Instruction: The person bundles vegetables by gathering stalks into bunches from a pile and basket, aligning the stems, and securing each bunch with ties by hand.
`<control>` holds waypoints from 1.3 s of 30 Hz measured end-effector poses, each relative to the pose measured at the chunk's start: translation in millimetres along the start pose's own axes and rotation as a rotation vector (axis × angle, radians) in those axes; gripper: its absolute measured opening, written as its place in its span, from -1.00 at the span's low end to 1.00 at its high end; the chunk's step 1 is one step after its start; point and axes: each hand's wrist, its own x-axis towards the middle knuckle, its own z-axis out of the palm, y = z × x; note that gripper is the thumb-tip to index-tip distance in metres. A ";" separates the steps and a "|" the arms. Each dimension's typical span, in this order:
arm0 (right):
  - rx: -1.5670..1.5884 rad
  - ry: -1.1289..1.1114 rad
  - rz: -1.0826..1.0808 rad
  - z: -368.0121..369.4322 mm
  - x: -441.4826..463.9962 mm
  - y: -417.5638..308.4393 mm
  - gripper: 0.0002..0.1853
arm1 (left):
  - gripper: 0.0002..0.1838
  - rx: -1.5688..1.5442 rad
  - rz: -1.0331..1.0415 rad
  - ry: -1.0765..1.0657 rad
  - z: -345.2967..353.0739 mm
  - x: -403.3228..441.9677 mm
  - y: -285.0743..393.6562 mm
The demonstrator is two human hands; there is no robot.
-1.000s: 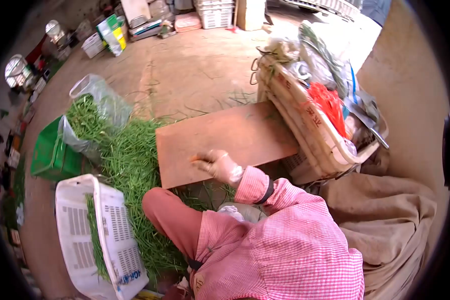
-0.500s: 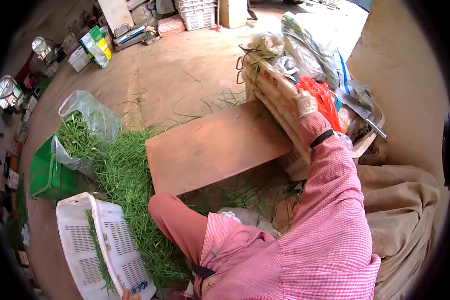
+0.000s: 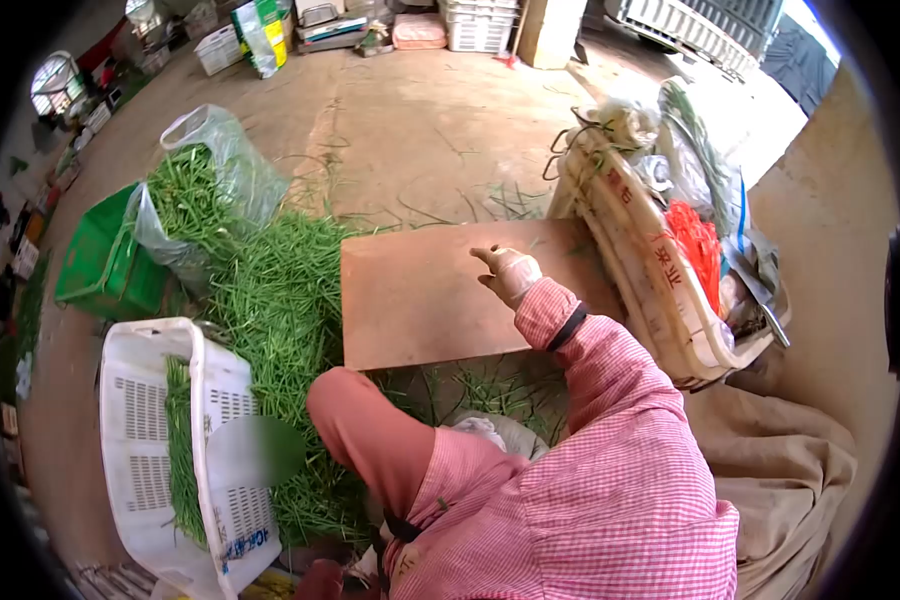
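My right hand (image 3: 508, 270), in a pale glove, hovers over the right half of a brown board (image 3: 420, 300); its fingers are apart and nothing shows between them. Left of the board lies a heap of cut green stems (image 3: 280, 290). A white perforated basket (image 3: 150, 440) with more stems stands at the lower left, tilted. A blurred round patch covers part of its right side. My left hand is out of view. A plastic bag (image 3: 245, 175) of greens leans by a green crate (image 3: 105, 250).
A large cream crate (image 3: 635, 260) holds bags, red plastic strips (image 3: 697, 250) and a metal blade (image 3: 755, 290). Brown cloth (image 3: 770, 470) lies beside the wall at right. Stacked white crates (image 3: 480, 25) and a parked vehicle (image 3: 690, 30) are at the back.
My right hand went from the board to the cream crate's red strips, then back over the board. The small orange item it held earlier is gone. My left fingertips left the white basket's edge.
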 end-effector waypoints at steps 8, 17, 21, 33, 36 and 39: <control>-0.940 -0.164 0.385 -77.9 -33.7 160.2 -0.73 | -0.48 0.048 0.155 -0.075 24.9 17.0 26.6; -0.722 0.223 -0.072 -50.4 -24.8 111.0 -0.73 | -0.56 -0.085 0.056 0.056 8.7 17.2 -27.6; 0.203 -0.021 -0.205 8.5 -8.9 23.9 -0.86 | -0.59 -0.184 -0.020 0.168 -12.1 14.0 -67.1; -0.077 -0.391 -0.398 192.3 63.2 -71.9 -0.26 | -0.59 -0.428 -0.203 0.542 -49.6 26.1 -212.6; -0.256 -0.392 -0.566 148.9 91.4 -149.3 -0.39 | -0.54 -0.345 -0.235 0.602 -57.7 65.4 -229.5; 0.049 -0.203 -0.941 122.4 106.4 -269.0 -0.59 | -0.48 -0.308 -0.101 0.722 -66.7 123.6 -266.2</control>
